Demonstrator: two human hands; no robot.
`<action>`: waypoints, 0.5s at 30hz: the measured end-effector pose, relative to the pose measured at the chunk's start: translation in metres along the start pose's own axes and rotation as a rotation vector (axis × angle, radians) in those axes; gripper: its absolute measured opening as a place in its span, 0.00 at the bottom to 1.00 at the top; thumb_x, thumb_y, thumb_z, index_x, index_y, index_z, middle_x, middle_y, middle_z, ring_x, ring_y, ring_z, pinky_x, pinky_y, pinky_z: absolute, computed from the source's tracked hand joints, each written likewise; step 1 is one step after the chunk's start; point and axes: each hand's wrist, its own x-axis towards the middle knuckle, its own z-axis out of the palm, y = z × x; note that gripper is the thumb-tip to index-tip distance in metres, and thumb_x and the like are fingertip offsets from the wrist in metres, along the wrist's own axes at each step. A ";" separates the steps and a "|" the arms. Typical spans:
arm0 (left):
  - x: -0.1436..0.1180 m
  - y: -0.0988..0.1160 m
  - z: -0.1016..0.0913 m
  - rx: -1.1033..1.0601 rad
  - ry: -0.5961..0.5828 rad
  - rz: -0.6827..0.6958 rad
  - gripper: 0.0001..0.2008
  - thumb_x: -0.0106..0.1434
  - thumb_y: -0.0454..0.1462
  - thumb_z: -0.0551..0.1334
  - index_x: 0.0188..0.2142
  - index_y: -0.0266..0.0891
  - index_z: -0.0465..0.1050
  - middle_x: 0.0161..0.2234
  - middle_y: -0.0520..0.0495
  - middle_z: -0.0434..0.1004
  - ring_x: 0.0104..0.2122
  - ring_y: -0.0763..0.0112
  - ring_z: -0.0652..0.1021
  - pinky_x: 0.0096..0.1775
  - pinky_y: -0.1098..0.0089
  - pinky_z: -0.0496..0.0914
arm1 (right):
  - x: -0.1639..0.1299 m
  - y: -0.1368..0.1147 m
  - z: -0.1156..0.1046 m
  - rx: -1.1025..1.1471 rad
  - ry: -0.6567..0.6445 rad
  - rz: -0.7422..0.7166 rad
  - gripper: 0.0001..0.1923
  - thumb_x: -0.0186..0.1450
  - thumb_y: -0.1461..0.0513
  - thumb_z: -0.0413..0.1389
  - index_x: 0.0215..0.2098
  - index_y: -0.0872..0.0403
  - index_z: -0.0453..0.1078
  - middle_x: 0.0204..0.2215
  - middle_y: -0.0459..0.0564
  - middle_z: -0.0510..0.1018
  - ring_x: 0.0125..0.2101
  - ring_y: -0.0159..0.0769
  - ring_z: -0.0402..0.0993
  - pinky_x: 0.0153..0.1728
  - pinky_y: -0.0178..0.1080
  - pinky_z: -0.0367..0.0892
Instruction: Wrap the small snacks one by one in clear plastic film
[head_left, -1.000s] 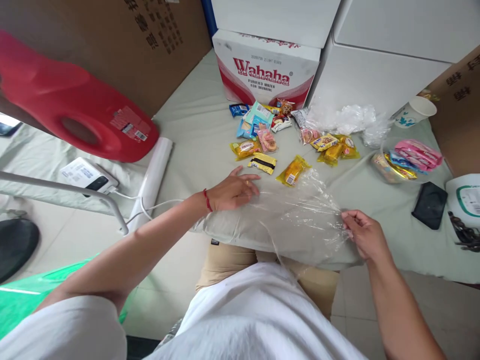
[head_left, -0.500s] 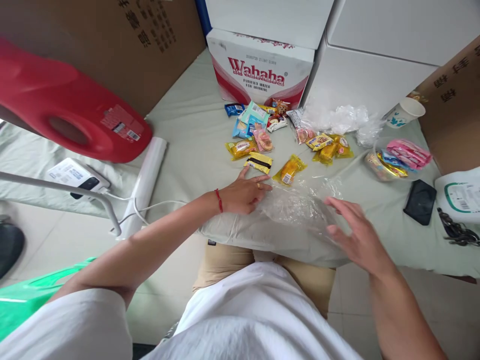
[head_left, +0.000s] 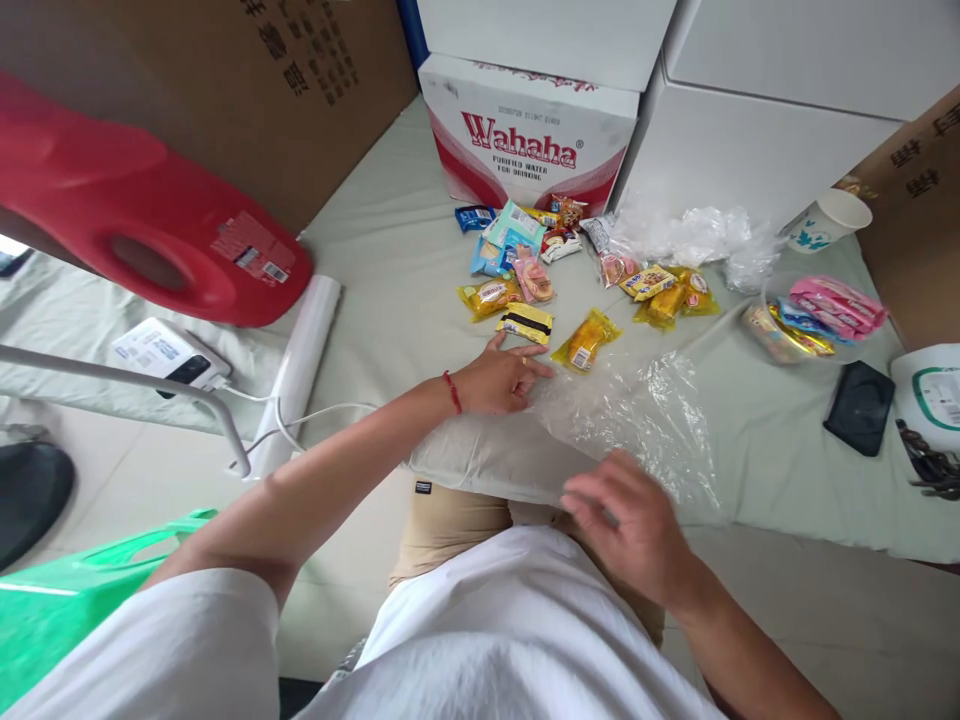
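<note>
Left fingers (head_left: 529,366) on film (head_left: 630,405), cloth edge (head_left: 795,522) near

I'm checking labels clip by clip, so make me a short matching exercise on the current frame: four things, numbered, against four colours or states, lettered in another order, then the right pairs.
Things
1. left hand
2. clear plastic film
3. paper cup
4. right hand

Colours or states
A. white with a blue pattern
B. blurred, with a bare wrist
C. a red cord round its wrist
D. see-through, crinkled and shiny

Pairs: 1-C, 2-D, 3-A, 4-B
</note>
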 end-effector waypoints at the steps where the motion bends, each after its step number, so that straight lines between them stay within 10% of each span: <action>1: -0.001 0.001 0.000 0.028 -0.015 0.005 0.12 0.53 0.31 0.67 0.19 0.38 0.65 0.61 0.49 0.77 0.73 0.51 0.58 0.67 0.35 0.23 | 0.003 0.005 -0.007 -0.068 0.113 0.076 0.09 0.73 0.58 0.56 0.48 0.50 0.74 0.33 0.50 0.76 0.38 0.40 0.70 0.42 0.42 0.67; 4: -0.007 0.004 0.001 0.081 -0.047 0.003 0.08 0.51 0.28 0.65 0.22 0.38 0.68 0.66 0.49 0.72 0.74 0.49 0.54 0.65 0.31 0.23 | 0.017 0.036 -0.024 -0.202 0.225 0.380 0.30 0.69 0.45 0.58 0.61 0.52 0.68 0.44 0.56 0.79 0.45 0.48 0.71 0.46 0.47 0.67; 8: -0.014 0.008 0.005 0.112 -0.058 -0.011 0.07 0.50 0.27 0.64 0.25 0.38 0.70 0.69 0.47 0.67 0.75 0.47 0.50 0.65 0.30 0.26 | 0.031 0.060 -0.020 -0.039 -0.122 0.585 0.34 0.63 0.44 0.63 0.61 0.53 0.70 0.37 0.51 0.81 0.37 0.44 0.73 0.38 0.43 0.68; 12: -0.016 0.008 0.005 0.122 -0.075 -0.034 0.08 0.50 0.24 0.62 0.25 0.38 0.70 0.70 0.48 0.64 0.74 0.45 0.51 0.65 0.26 0.30 | 0.020 0.033 0.004 0.088 -0.252 0.356 0.06 0.68 0.60 0.58 0.41 0.50 0.77 0.27 0.45 0.76 0.33 0.38 0.72 0.39 0.40 0.67; 15: -0.015 0.005 0.002 0.114 -0.080 -0.031 0.10 0.49 0.22 0.59 0.24 0.38 0.70 0.69 0.50 0.66 0.74 0.47 0.52 0.65 0.26 0.30 | 0.010 0.014 0.007 0.116 -0.246 0.178 0.09 0.71 0.62 0.54 0.35 0.49 0.75 0.27 0.46 0.76 0.34 0.38 0.71 0.39 0.39 0.66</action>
